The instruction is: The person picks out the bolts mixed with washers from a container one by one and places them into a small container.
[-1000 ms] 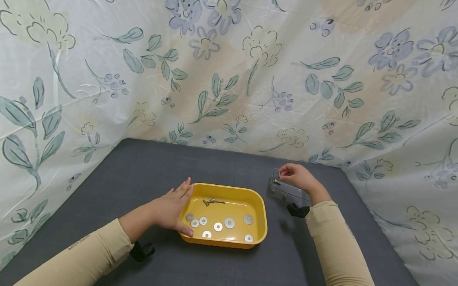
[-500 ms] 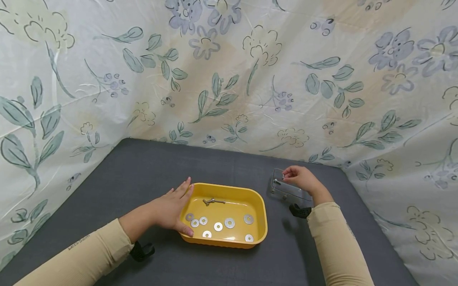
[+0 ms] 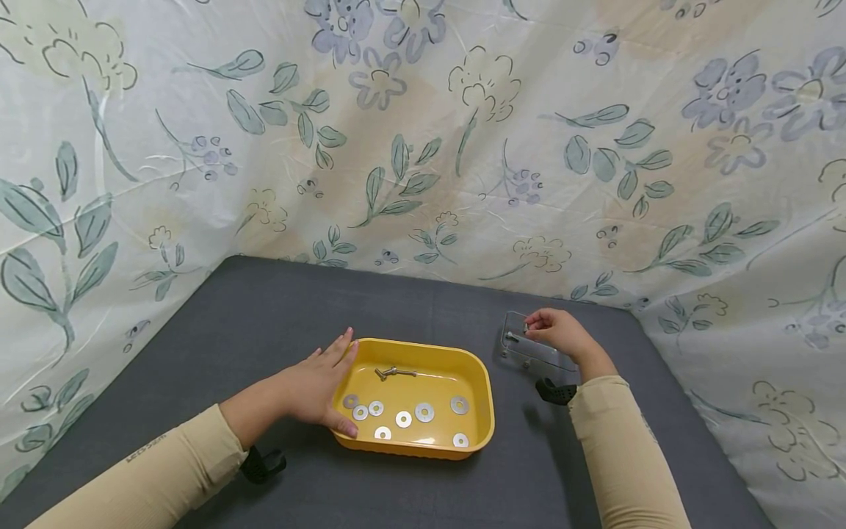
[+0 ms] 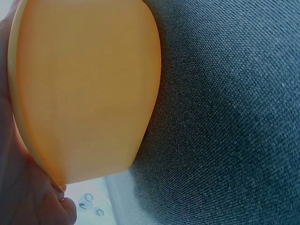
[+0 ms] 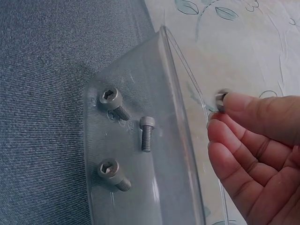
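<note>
My left hand (image 3: 311, 389) lies spread over the left end of a yellow plastic tray (image 3: 456, 358), thumb at the front rim and fingers along the back. The left wrist view shows the tray's outer wall (image 4: 89, 93) below that hand. At the back right, my right hand (image 3: 562, 334) pinches a small silver socket-head bolt (image 5: 220, 99) between thumb and finger, its shank hidden. That bolt is above the rim of a clear plastic box (image 5: 140, 201). Inside this box are a bolt (image 5: 110, 99), another bolt (image 5: 146, 133) and a third bolt (image 5: 112, 173).
Several flat washers (image 3: 424, 412) lie across the yellow tray's floor, with a few bolts (image 3: 396, 372) near its back wall. Dark grey cloth covers the table (image 3: 396, 492). A floral curtain (image 3: 410, 147) encloses the back and sides.
My right hand has shifted slightly right over the clear box, away from its left end, still pinching the bolt. The left hand and the yellow tray have stayed in place.
</note>
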A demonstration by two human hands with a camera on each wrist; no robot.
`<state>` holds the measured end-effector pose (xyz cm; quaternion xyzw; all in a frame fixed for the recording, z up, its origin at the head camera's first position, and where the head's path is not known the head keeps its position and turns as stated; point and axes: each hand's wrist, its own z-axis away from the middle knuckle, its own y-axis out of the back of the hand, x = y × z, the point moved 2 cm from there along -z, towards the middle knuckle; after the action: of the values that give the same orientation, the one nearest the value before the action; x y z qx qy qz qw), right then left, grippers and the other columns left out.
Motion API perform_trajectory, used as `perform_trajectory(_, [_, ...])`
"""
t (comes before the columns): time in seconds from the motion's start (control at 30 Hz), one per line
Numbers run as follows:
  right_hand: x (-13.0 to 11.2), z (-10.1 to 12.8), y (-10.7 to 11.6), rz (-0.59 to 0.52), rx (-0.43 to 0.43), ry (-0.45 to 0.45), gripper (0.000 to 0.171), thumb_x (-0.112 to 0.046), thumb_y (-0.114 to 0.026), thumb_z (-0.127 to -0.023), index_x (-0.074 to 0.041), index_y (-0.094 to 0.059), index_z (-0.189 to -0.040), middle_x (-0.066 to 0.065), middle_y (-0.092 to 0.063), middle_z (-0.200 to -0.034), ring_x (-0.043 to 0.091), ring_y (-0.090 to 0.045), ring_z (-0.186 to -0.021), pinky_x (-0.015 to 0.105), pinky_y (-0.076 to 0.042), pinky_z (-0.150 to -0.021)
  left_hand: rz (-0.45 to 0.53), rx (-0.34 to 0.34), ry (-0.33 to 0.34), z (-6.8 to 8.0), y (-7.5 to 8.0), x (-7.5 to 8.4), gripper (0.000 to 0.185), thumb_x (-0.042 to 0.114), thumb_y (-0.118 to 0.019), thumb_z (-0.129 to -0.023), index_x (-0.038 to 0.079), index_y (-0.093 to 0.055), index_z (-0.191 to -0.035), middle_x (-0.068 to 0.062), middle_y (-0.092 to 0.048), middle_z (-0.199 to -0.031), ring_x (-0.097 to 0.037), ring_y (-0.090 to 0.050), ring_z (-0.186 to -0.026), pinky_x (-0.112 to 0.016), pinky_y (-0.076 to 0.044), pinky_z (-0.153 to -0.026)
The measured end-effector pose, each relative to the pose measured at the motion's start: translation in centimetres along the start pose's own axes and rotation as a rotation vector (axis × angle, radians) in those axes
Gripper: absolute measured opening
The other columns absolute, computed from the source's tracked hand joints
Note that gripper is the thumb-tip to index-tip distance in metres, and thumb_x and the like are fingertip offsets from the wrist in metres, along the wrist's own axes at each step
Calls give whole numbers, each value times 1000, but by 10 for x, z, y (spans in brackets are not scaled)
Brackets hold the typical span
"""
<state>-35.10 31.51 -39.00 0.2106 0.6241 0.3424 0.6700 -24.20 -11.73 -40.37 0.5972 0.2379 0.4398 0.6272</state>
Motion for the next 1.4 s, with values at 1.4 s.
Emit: perform_trajectory(1.4, [-73, 9, -14, 25, -48, 215, 24, -27, -61, -89, -8, -60, -105, 9, -62, -98, 20, -59, -87, 39, -49, -82, -3, -11, 7, 0, 1, 0, 134, 85, -54, -52, 6, -2, -147, -11, 15, -151, -25, 1, -140, -51, -16, -108])
